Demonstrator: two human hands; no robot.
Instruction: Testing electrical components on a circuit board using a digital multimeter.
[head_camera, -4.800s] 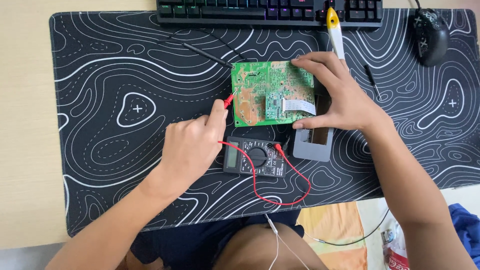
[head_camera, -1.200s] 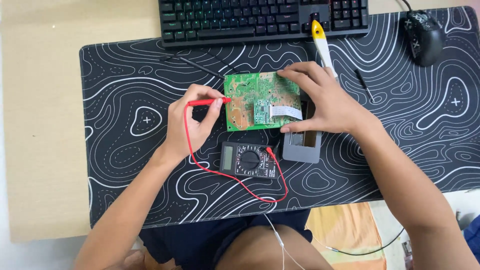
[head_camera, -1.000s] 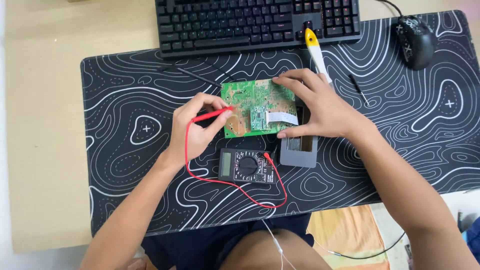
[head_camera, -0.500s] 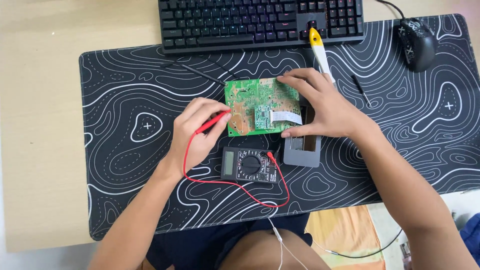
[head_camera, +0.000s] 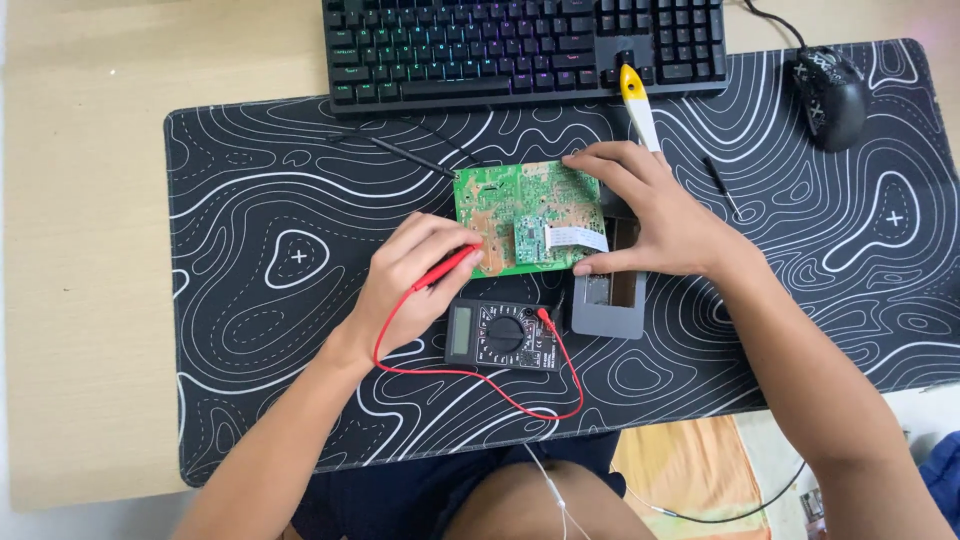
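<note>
A green circuit board (head_camera: 510, 205) lies on the black desk mat (head_camera: 250, 300), with a white ribbon cable (head_camera: 577, 238) on its right part. My right hand (head_camera: 650, 215) grips the board's right edge, fingers on its top and bottom corners. My left hand (head_camera: 415, 275) holds a red probe (head_camera: 445, 267) like a pen, its tip at the board's left lower edge. The probe's red wire (head_camera: 480, 380) loops to a small black multimeter (head_camera: 503, 335) just below the board. A grey holder (head_camera: 608, 305) sits under my right hand.
A backlit keyboard (head_camera: 520, 45) lies along the mat's far edge, a black mouse (head_camera: 830, 85) at far right. A yellow-tipped white tool (head_camera: 637, 105) rests above my right hand. A black probe lead (head_camera: 410, 155) lies left of the board. A wooden desk (head_camera: 80, 250) surrounds the mat.
My left hand shifted the red probe tip slightly down along the board's left edge. My right hand stayed on the board. The camera view drifted a little.
</note>
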